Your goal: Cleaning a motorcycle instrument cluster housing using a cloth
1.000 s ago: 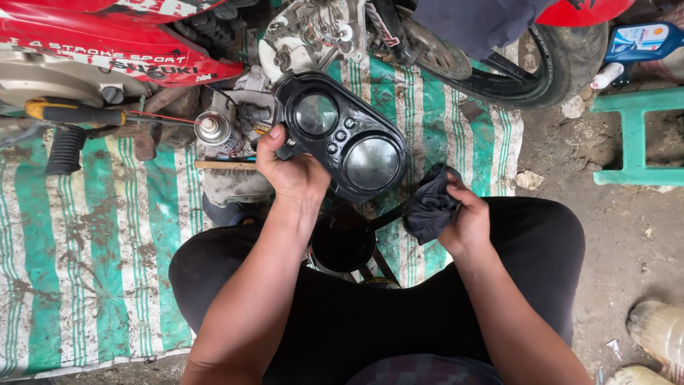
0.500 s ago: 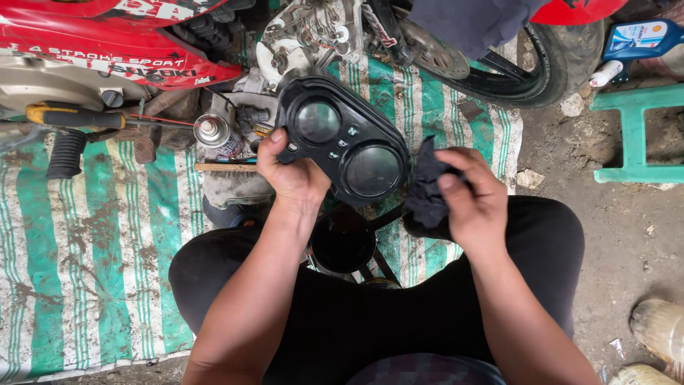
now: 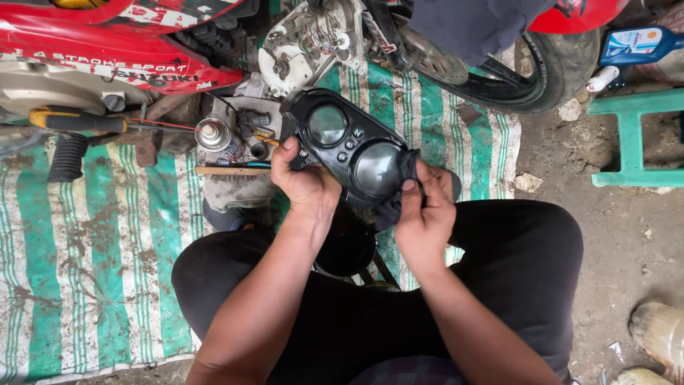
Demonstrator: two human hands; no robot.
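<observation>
A black instrument cluster with two round gauge windows is held up over my lap. My left hand grips its lower left edge, thumb on the front. My right hand holds a dark cloth pressed against the cluster's right end, beside the larger window. Most of the cloth is hidden under my fingers. My legs in black trousers are crossed below.
A red motorcycle lies on a green and white striped tarp. A spray can, a yellow-handled screwdriver and engine parts sit ahead. A tyre, a blue oil bottle and a green stool are at the right.
My right hand has brought the dark cloth from the right up against the cluster's right end. My left hand has kept its grip, and the cluster has shifted little.
</observation>
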